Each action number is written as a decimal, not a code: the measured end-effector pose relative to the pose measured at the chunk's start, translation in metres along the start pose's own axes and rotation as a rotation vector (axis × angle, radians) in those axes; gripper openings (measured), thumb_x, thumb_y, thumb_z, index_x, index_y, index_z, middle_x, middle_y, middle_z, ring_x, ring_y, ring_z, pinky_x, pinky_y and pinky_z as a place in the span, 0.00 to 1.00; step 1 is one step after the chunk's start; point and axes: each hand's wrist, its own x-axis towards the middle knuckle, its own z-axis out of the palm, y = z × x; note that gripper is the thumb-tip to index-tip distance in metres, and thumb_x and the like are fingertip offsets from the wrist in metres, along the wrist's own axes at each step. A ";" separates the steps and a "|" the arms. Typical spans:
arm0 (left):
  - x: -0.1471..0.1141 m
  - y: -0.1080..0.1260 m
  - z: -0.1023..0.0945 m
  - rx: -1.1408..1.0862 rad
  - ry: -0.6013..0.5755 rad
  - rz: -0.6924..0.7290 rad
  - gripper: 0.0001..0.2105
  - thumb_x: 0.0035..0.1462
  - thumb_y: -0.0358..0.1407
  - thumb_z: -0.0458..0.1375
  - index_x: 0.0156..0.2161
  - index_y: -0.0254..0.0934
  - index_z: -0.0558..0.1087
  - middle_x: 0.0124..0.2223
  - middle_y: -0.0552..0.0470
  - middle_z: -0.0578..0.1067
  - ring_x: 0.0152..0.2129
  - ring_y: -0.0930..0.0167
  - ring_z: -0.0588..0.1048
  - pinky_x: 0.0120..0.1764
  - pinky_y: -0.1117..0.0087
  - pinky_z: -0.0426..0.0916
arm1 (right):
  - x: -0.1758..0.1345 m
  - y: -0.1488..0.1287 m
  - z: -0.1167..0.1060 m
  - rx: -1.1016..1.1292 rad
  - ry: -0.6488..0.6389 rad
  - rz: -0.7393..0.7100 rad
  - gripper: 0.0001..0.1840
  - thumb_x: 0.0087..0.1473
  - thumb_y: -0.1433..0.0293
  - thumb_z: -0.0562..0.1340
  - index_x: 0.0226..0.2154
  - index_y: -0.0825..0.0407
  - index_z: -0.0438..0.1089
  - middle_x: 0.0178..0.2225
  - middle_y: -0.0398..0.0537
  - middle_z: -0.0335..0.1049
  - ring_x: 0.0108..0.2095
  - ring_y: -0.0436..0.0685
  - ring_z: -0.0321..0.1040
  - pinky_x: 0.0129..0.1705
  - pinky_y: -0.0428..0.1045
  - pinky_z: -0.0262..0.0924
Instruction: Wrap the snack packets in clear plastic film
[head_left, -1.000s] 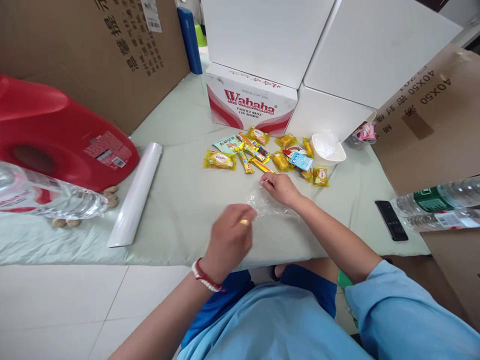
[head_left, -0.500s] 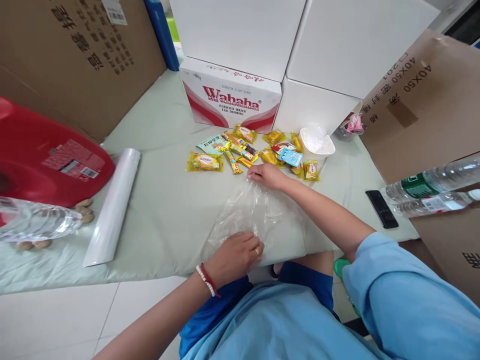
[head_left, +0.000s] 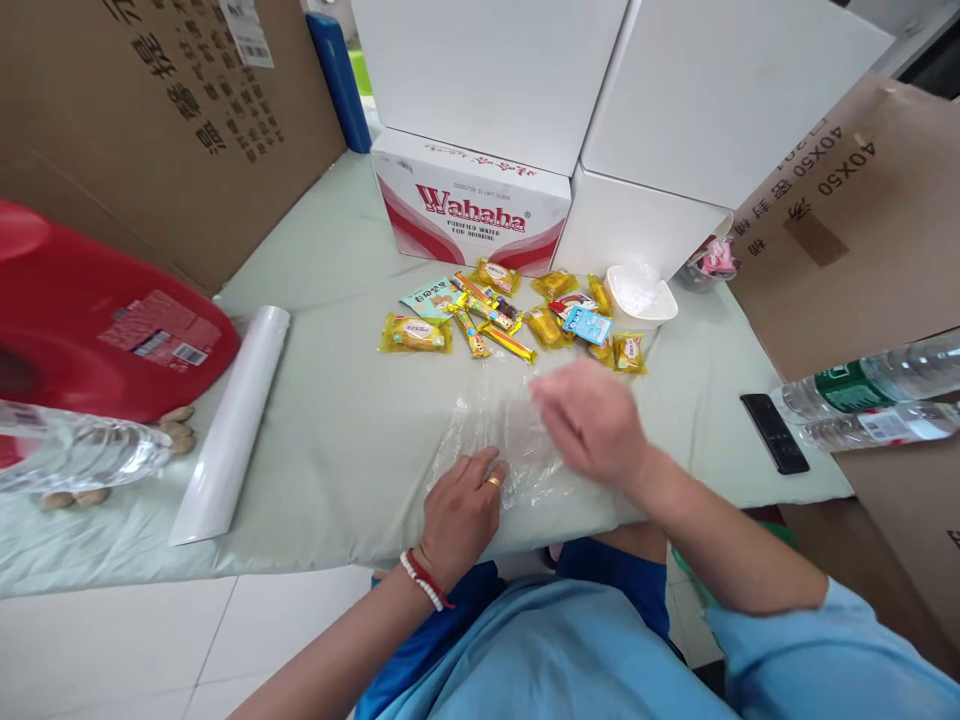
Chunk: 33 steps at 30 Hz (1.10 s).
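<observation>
Fingers loosely laid down, not closed, a person's left hand (head_left: 461, 510) rests on a clear plastic bag (head_left: 521, 455) near the table's (head_left: 345, 450) front edge, seemingly steadying it; the right hand (head_left: 592, 420) curls above (too blurred to tell its grip). Wrapped snacks (head_left: 487, 312) lie beyond, perhaps leaving working room.

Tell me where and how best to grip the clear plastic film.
Probably pinch the far edge of the clear plastic film, coming from above with the right hand: the film lies thin and low on the table, with nothing bulky to wrap around, and the left hand covers its near left part.
</observation>
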 end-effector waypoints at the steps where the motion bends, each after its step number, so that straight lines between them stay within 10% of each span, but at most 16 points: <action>1: -0.001 0.000 0.001 0.074 0.019 0.009 0.17 0.67 0.27 0.53 0.55 0.41 0.79 0.62 0.39 0.77 0.55 0.55 0.77 0.58 0.51 0.71 | -0.022 -0.002 0.009 0.044 -0.071 -0.027 0.17 0.72 0.64 0.55 0.54 0.45 0.75 0.47 0.53 0.77 0.50 0.63 0.72 0.56 0.61 0.68; 6: -0.007 -0.010 0.000 0.241 0.018 -0.068 0.25 0.69 0.40 0.55 0.68 0.36 0.68 0.72 0.31 0.63 0.69 0.47 0.63 0.68 0.35 0.51 | -0.100 0.047 0.062 0.010 -0.129 0.241 0.19 0.68 0.63 0.62 0.59 0.49 0.75 0.62 0.62 0.71 0.61 0.67 0.69 0.61 0.68 0.68; 12: -0.017 -0.014 -0.005 0.240 -0.004 -0.179 0.28 0.72 0.44 0.49 0.71 0.33 0.62 0.73 0.30 0.60 0.70 0.49 0.62 0.70 0.30 0.37 | -0.119 0.103 0.047 0.041 0.095 0.470 0.22 0.67 0.57 0.61 0.57 0.50 0.76 0.65 0.63 0.68 0.65 0.70 0.66 0.66 0.71 0.62; 17: -0.029 -0.006 -0.011 0.152 0.016 -0.232 0.27 0.71 0.45 0.50 0.67 0.30 0.67 0.72 0.26 0.62 0.70 0.45 0.60 0.69 0.30 0.45 | -0.103 0.069 0.039 0.011 0.196 0.423 0.16 0.70 0.62 0.58 0.51 0.47 0.78 0.56 0.59 0.76 0.58 0.66 0.72 0.63 0.67 0.66; 23: -0.006 0.027 -0.043 0.007 0.233 -0.133 0.14 0.70 0.41 0.55 0.52 0.38 0.77 0.54 0.37 0.79 0.59 0.53 0.74 0.62 0.48 0.67 | -0.095 -0.010 0.107 0.094 -0.170 0.083 0.23 0.67 0.66 0.63 0.62 0.52 0.71 0.64 0.58 0.71 0.66 0.65 0.65 0.70 0.63 0.60; 29: 0.063 0.029 -0.010 0.049 -0.150 -0.023 0.21 0.72 0.42 0.48 0.60 0.36 0.75 0.67 0.38 0.72 0.68 0.54 0.66 0.69 0.45 0.59 | -0.105 -0.030 0.133 0.115 -0.323 -0.073 0.21 0.69 0.65 0.62 0.59 0.57 0.74 0.59 0.60 0.76 0.61 0.65 0.70 0.66 0.62 0.65; 33: 0.072 0.000 0.008 0.239 -0.199 -0.110 0.25 0.74 0.42 0.42 0.69 0.38 0.66 0.75 0.39 0.60 0.72 0.53 0.59 0.71 0.33 0.46 | -0.125 -0.015 0.111 0.099 -0.077 0.022 0.19 0.72 0.66 0.57 0.58 0.52 0.75 0.59 0.54 0.76 0.63 0.61 0.69 0.66 0.60 0.67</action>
